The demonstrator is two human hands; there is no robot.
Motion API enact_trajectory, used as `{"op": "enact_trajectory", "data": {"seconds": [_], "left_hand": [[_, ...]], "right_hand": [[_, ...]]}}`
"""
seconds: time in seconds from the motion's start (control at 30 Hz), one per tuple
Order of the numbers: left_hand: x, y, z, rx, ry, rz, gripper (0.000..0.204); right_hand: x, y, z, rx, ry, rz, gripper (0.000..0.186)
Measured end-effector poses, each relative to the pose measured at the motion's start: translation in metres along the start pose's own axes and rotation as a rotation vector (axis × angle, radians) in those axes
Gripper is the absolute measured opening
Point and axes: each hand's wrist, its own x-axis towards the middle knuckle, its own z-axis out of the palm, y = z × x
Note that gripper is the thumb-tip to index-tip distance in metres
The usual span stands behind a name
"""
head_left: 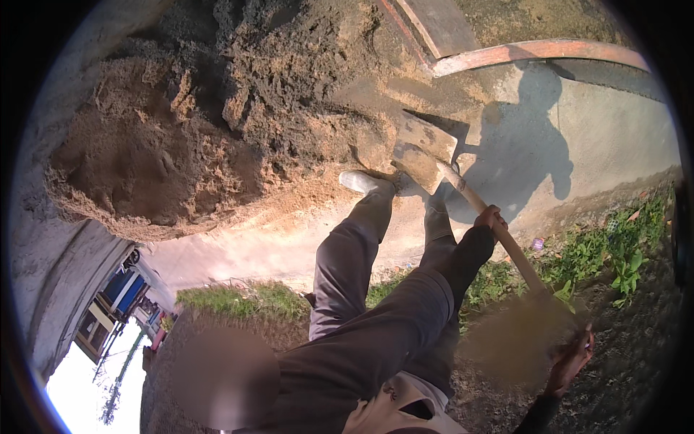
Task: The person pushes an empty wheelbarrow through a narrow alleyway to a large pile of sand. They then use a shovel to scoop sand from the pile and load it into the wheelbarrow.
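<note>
A shovel (519,254) with a pale wooden shaft slants across the right half of the head view. Its flat, dirt-smeared blade (426,147) is in front of my boots and casts a dark shadow beside it. My left hand (491,220) is closed round the shaft, partway up from the blade. Toward the shaft's upper end, my right hand (573,357) has curled fingers in line with it. A blurred patch hides the stretch of shaft just before that hand. A muddy boot (358,181) with a pale toe stands at the edge of the loose soil.
A large heap of brown soil (166,152) fills the upper left. Concrete paving (614,123) carries my shadow on the right. A curved reddish edging (542,50) and a board (439,27) lie at the far side. Green weeds (622,253) grow along the near edge.
</note>
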Motion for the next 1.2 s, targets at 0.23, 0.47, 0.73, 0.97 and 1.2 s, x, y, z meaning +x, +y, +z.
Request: {"op": "enact_trajectory", "data": {"seconds": [0.23, 0.47, 0.73, 0.97, 1.2], "left_hand": [[0.025, 0.306, -0.081, 0.154, 0.03, 0.42, 0.014], [0.016, 0.311, -0.09, 0.382, 0.213, 0.513, 0.013], [-0.071, 0.269, -0.139, 0.345, 0.385, 0.646, 0.011], [-0.204, 0.175, -0.077, 0.536, 0.496, 0.922, 0.019], [-0.282, 0.07, 0.056, 0.801, -0.001, 1.077, 0.03]], "right_hand": [[0.015, 0.023, 0.25, 0.289, -0.544, 0.074, 0.031], [0.021, 0.081, 0.28, 0.355, -0.585, 0.134, 0.031], [0.012, 0.152, 0.21, 0.385, -0.578, 0.334, 0.036], [-0.041, 0.208, 0.118, 0.177, -0.378, -0.229, 0.042], [-0.077, 0.196, 0.054, 0.846, -0.51, 0.638, 0.048]]}}
